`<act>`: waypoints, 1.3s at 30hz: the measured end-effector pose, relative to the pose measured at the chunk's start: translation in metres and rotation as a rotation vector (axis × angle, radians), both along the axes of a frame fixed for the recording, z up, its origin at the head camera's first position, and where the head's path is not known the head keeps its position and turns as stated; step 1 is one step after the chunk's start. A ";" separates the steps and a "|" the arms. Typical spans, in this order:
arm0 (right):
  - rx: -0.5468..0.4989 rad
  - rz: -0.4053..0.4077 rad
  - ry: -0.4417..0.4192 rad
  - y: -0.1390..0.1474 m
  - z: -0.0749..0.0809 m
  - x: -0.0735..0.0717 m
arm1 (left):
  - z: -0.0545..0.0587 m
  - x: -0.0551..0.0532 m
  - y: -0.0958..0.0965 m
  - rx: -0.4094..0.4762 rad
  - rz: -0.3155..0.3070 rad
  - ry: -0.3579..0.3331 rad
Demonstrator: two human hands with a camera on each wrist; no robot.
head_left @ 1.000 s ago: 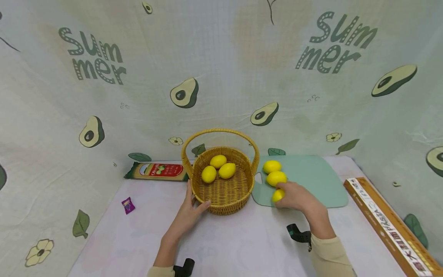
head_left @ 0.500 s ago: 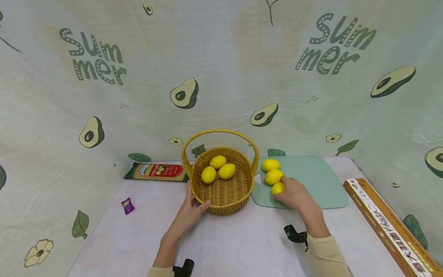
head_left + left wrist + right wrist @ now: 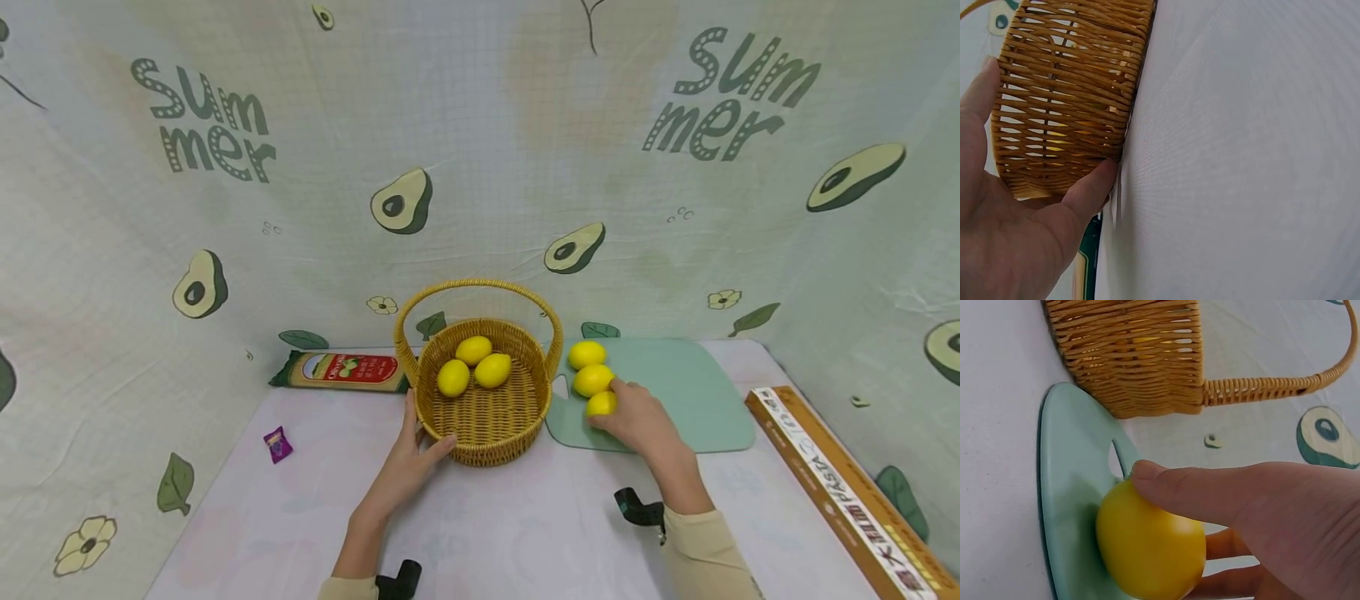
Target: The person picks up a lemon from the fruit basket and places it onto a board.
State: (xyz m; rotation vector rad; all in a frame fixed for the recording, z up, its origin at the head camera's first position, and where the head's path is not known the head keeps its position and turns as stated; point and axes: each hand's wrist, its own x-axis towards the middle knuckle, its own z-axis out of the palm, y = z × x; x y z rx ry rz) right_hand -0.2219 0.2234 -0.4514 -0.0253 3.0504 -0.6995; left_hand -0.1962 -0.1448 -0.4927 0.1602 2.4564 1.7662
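Observation:
My left hand [image 3: 411, 468] rests against the left front wall of a round wicker basket [image 3: 486, 454], its thumb and fingers extended and spread along the weave. Inside the basket lie three yellow lemons [image 3: 492, 370]. On the pale green cutting board [image 3: 675, 392], my right hand [image 3: 643, 423] grips a lemon [image 3: 1147, 540], thumb on one side and fingers on the other. That lemon is close over the board. Behind it, two more lemons [image 3: 587, 355] sit in a row near the board's handle hole.
A green-ended package with a red label [image 3: 352, 371] lies left of the basket. A small purple wrapped candy [image 3: 277, 445] is nearer on the left. Along the right runs a long orange pasta box [image 3: 847, 492]. A printed cloth hangs behind.
My right hand and its lemon have moved slightly back and left, up against the other lemons. Those two have shifted a little back and left. My left hand stays at the basket.

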 end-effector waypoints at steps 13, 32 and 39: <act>0.000 -0.008 -0.056 0.004 0.011 0.005 | 0.002 0.001 0.001 -0.014 0.011 -0.020; 0.017 0.083 -0.004 0.002 0.038 0.015 | 0.002 0.000 0.001 -0.015 0.011 -0.020; -0.077 0.190 0.077 -0.012 0.044 0.015 | 0.001 0.000 0.001 -0.017 0.011 -0.006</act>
